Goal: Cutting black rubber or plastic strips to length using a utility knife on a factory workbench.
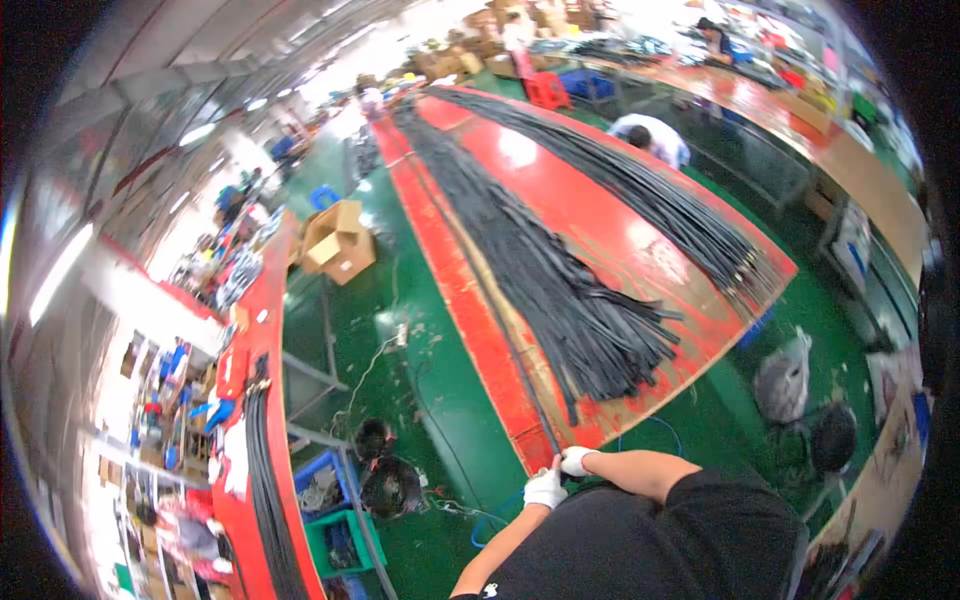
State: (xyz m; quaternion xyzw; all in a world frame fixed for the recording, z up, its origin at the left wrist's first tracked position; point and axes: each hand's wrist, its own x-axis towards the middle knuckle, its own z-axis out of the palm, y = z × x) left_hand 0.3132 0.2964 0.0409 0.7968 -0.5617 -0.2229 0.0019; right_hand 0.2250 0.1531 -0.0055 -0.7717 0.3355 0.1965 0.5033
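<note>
Corner of red table (478, 372) just ahead of hands; green floor (445, 400) open along table's left edge — cable (372, 366) crosses it. Left hand (545, 488) and right hand (577, 461), white-gloved, both closed on near end of dark strip (539, 405), which runs away along tabletop. Black strip bundle (530, 270) right of it. Leftward: green crate (318, 528) with dark items (340, 546), blue crate (306, 468) with greyish items (320, 492). Farther: open cardboard box (340, 245) — contents unclear.

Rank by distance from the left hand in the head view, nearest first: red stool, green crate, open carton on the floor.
From the left hand:
1. Green crate: lower left, beside the hand.
2. Open carton: ahead and left.
3. Red stool: far ahead, beyond the table.
</note>
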